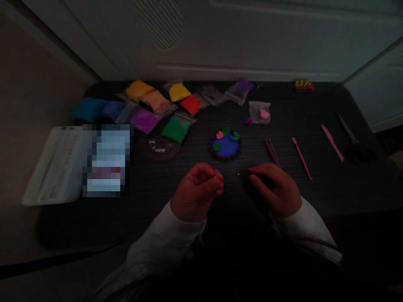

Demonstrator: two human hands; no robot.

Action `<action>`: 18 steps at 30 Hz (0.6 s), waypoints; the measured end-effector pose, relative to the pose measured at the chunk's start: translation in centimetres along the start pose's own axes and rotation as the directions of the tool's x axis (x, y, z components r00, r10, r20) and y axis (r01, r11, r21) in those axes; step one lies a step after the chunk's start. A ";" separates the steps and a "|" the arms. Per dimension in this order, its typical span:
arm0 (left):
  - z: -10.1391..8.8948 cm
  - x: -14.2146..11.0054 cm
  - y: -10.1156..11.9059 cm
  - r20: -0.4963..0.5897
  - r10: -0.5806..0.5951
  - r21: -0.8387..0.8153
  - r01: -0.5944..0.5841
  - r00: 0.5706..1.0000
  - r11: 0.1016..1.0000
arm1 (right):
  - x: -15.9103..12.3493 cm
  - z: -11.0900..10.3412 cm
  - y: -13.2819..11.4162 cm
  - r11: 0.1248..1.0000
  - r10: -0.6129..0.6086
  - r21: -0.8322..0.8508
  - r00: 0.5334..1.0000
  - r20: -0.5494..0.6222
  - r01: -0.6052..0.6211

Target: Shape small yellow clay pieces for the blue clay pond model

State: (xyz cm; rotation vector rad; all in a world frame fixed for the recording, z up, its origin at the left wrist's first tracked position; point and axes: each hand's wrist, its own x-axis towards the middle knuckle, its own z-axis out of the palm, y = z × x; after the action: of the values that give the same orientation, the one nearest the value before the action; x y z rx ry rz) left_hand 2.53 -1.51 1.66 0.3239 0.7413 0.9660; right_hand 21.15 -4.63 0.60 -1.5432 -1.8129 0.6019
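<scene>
My left hand (pixel 200 188) is closed in a pinch in front of the small clay pond. A tiny orange-yellow bit of clay (pixel 215 178) shows at its fingertips. My right hand (pixel 277 188) hovers low over the table, thumb and forefinger apart with nothing visible between them. Just left of its fingertips lies a small yellow crumb of clay (pixel 238 173). The clay pond (pixel 226 147) has a blue middle, a dark beaded rim, green lily pads (pixel 217 147) and a pink flower (pixel 219 134) at its upper left.
Several bags of coloured clay, including a green one (pixel 176 128), lie behind and left. A phone (pixel 108 159) and a white packet (pixel 56 165) are far left. Pink tweezers (pixel 272 152), pink tools (pixel 302 158) and scissors (pixel 351 134) lie right.
</scene>
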 end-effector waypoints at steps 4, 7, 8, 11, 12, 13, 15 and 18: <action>0.1 0.1 0.0 -0.039 -0.028 0.036 0.029 0.999 0.999 | 0.0 0.0 0.0 1.000 0.000 0.010 1.000 -0.004 0.000; -0.7 0.0 0.8 -0.112 0.083 0.168 -0.063 0.990 0.984 | 0.0 0.0 0.1 1.000 0.001 0.013 1.000 -0.010 -0.001; -1.1 -0.2 1.3 -0.141 0.171 0.247 -0.133 0.975 0.960 | 0.0 0.0 0.1 1.000 0.001 0.015 1.000 -0.011 0.000; -3.1 -0.9 2.8 -0.207 0.400 0.402 -0.295 0.893 0.867 | 0.0 0.0 0.0 1.000 -0.002 0.021 1.000 -0.010 0.002; -3.7 -1.2 3.3 -0.225 0.430 0.438 -0.304 0.874 0.846 | 0.0 0.0 0.0 1.000 -0.002 0.022 1.000 -0.008 0.003; -4.2 -1.5 3.6 -0.246 0.477 0.528 -0.296 0.844 0.796 | 0.0 0.0 0.0 1.000 -0.003 0.023 1.000 -0.006 0.003; -4.8 -1.9 4.0 -0.212 0.609 0.794 -0.229 0.764 0.563 | 0.0 -0.1 0.0 1.000 -0.003 0.023 1.000 -0.001 0.003; -4.7 -2.0 3.8 0.007 0.676 0.981 -0.136 0.736 0.138 | 0.1 -0.1 0.1 1.000 -0.006 0.017 1.000 0.000 0.006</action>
State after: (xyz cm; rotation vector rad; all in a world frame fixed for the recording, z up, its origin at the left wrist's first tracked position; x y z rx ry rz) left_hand -3.83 -1.39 1.24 1.5592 1.7610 1.0223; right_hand 21.27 -4.56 0.60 -1.5253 -1.8073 0.6129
